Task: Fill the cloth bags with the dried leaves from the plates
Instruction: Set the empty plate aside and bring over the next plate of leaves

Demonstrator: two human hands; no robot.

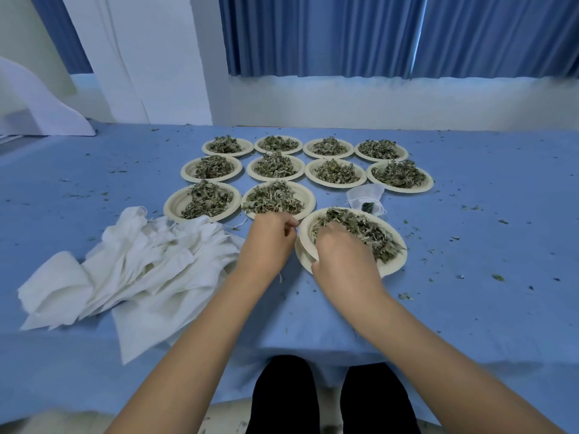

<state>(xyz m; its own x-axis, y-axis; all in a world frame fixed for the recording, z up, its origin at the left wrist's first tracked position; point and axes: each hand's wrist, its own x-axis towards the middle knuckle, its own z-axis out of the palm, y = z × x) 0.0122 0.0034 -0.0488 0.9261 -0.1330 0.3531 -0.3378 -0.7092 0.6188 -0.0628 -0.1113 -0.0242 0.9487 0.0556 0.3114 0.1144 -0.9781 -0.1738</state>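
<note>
Eleven plates in all sit on the pale-blue cloth-covered table point(470, 308) in front of me. On my left lies a loose heap of flat white cloth bags point(141, 270), none with leaves in it as far as I can see. The round cream paper plates point(175, 208) stand in rows beyond my hands, each piled with dried green leaves point(274, 198).

The nearest plate point(391, 267) is closest to me, its left edge tipped up. My right hand point(343, 255) lies over it, fingers sunk in its leaves, thumb at the near rim. I cannot tell whether they close on a handful.

My left hand point(266, 242) is curled just beside that rim. A thin white thread point(280, 277) hangs under it, but I cannot tell what it holds.

A small white drawstring bag point(365, 195) lies behind the nearest plate, something dark at its mouth. Leaf crumbs point(498, 277) dot the cloth.
</note>
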